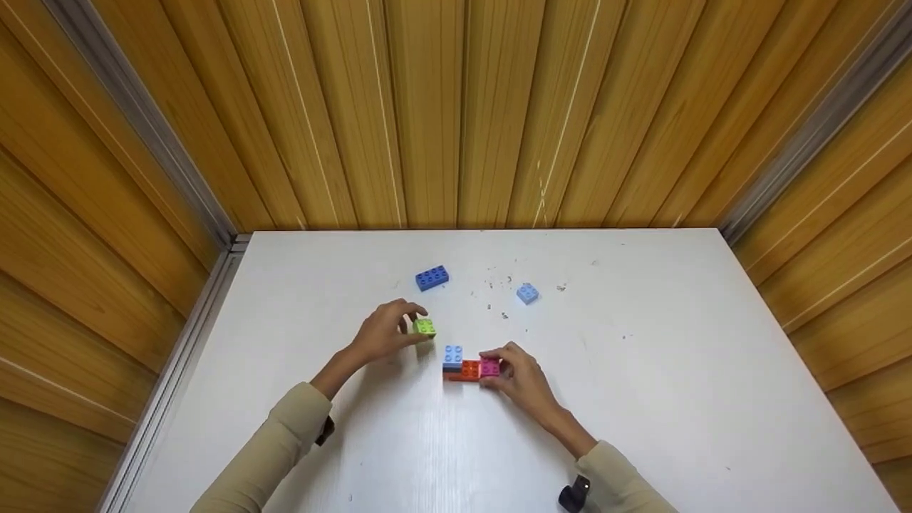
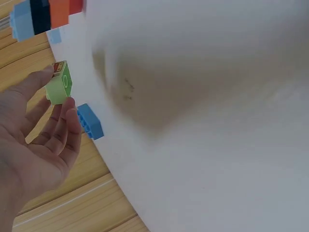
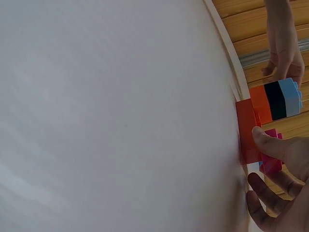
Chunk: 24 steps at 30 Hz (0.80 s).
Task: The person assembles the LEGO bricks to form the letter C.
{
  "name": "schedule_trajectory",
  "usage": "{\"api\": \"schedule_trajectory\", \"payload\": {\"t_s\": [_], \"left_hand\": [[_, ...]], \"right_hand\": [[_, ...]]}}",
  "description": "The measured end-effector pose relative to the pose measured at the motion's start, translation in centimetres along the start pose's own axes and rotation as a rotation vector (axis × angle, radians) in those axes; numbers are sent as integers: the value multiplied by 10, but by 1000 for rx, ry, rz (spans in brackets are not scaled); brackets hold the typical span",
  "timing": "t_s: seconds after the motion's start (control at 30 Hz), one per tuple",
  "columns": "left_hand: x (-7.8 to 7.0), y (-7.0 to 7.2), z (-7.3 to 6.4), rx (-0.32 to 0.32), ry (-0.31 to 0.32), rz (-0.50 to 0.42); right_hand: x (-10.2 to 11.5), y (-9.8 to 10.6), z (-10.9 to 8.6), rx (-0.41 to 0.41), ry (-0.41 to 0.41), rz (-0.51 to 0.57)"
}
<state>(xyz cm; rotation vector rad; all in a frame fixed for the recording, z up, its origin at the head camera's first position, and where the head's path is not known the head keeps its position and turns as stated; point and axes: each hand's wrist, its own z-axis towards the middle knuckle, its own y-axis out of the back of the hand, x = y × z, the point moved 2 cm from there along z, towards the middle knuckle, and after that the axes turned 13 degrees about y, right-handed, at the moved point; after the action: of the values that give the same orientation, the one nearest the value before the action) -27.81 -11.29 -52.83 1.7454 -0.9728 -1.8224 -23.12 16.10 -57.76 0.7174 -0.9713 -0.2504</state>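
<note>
The left hand (image 1: 385, 333) pinches a green block (image 1: 425, 328) between thumb and fingers. The block looks lifted off the table (image 1: 641, 399), but that is hard to be sure of. The right hand (image 1: 526, 382) has its thumb and fingers closed around a pink block (image 1: 490, 367), which sits on one end of a long red block (image 3: 247, 133). Left of that grip, orange (image 3: 260, 102), black (image 3: 275, 100) and light blue blocks (image 3: 289, 97) make a tower. Past the left hand lies a dark blue block (image 1: 432, 278); past the right, a small pale blue block (image 1: 527, 293).
</note>
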Motion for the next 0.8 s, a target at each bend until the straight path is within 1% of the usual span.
{"api": "schedule_trajectory", "payload": {"t_s": [0.13, 0.2, 0.3, 0.4, 0.5, 0.63, 0.8], "left_hand": [[-17, 8, -4, 6, -83, -22], [-24, 9, -7, 9, -109, -29], [-33, 8, -12, 20, -147, -45], [-39, 3, -17, 48, -175, -50], [-41, -3, -21, 83, -188, -43], [-38, -12, -25, 120, -192, -31], [-37, -14, -27, 133, -207, -40]], "right_hand": [[-2, 0, 2, -2, 5, 8], [-2, 1, 3, -2, 4, 14], [-3, 2, 4, 2, -3, 21], [-3, 3, 5, 6, -9, 23], [-2, 3, 5, 6, -11, 22], [-1, 3, 4, 6, -1, 17], [-1, 2, 2, -16, 32, -2]]}}
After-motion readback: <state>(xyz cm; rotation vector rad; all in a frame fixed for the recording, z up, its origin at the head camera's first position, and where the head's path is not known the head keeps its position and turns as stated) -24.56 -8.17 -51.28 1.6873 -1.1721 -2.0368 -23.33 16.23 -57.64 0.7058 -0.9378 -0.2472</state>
